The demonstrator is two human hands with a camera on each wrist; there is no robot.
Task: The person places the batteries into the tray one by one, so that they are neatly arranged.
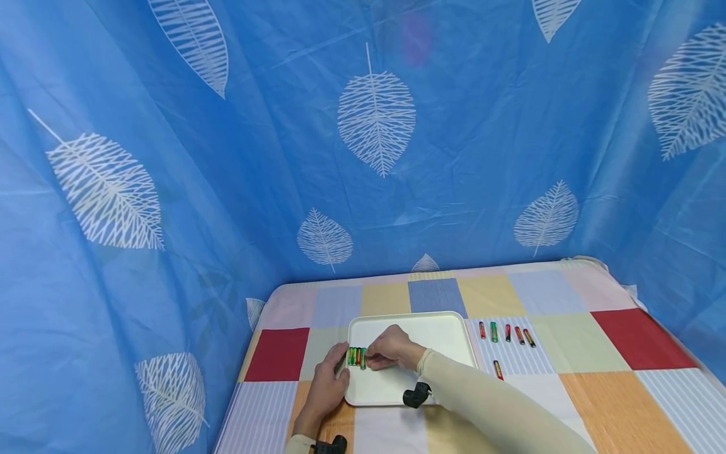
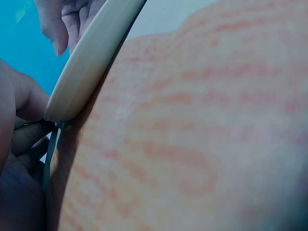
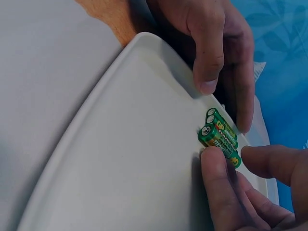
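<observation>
A white tray [image 1: 409, 394] lies on the table, with a short row of batteries [image 1: 355, 356] standing side by side near its left rim. My left hand [image 1: 326, 388] grips that rim, thumb over the edge and fingers along the outside. Over the tray, my right hand [image 1: 391, 348] pinches the green battery [image 3: 219, 142] at the right end of the row. Its thumb [image 3: 214, 163] presses the near side and its index finger sits by the far end. In the left wrist view the tray's rim [image 2: 82, 77] rises beside my left thumb.
Right of the tray, several red and green batteries [image 1: 494, 331] lie in a loose row on the patchwork tablecloth [image 1: 590, 397]. A single dark battery [image 1: 498, 369] lies nearer me, by my right sleeve. A blue curtain with white leaves [image 1: 454, 157] hangs behind the table.
</observation>
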